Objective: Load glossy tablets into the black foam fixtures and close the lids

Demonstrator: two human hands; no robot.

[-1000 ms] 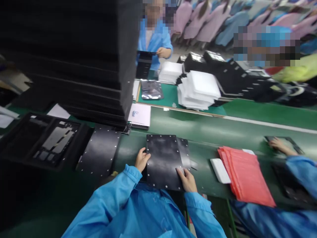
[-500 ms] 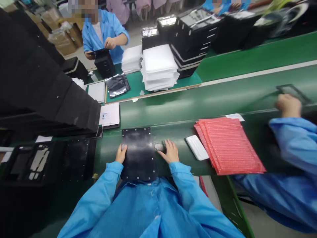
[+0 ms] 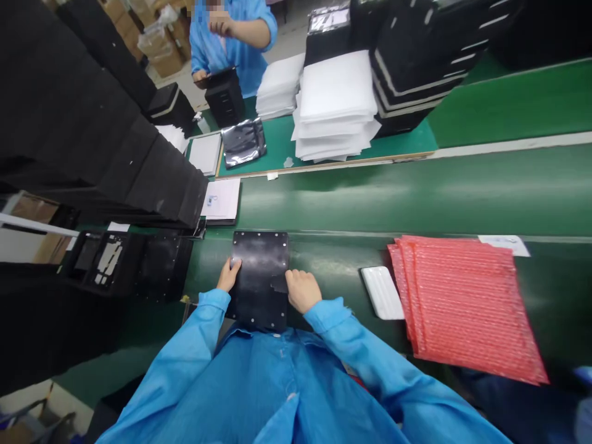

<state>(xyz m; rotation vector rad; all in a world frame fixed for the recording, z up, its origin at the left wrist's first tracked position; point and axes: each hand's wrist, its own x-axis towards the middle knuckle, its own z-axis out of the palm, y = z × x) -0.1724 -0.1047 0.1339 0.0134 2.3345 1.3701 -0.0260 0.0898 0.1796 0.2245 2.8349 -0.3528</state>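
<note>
A black rectangular panel (image 3: 259,265) with pale dots along its edges lies on the green surface in front of my body. My left hand (image 3: 228,275) grips its left edge, the thumb on top and the fingers hidden underneath. At the right edge, my right hand (image 3: 303,290) is closed in a fist. A small dark flat piece (image 3: 279,283) sticks out from this fist over the panel; its kind is not clear. To the right of that hand lies a white rounded slab-like object (image 3: 383,293), beside a pile of red bubble-wrap bags (image 3: 467,302).
Black panels are stacked in a tall wall (image 3: 115,142) at left, with a dark frame with cut-outs (image 3: 108,262) below. White sheets (image 3: 337,98) and black cases (image 3: 420,68) stand across the green bench (image 3: 462,191). A co-worker (image 3: 245,37) in blue stands opposite.
My right hand has gone from spread fingers beside a small greyish piece to a closed fist at the panel's edge. The view has shifted; the neighbour's hand at right has left it.
</note>
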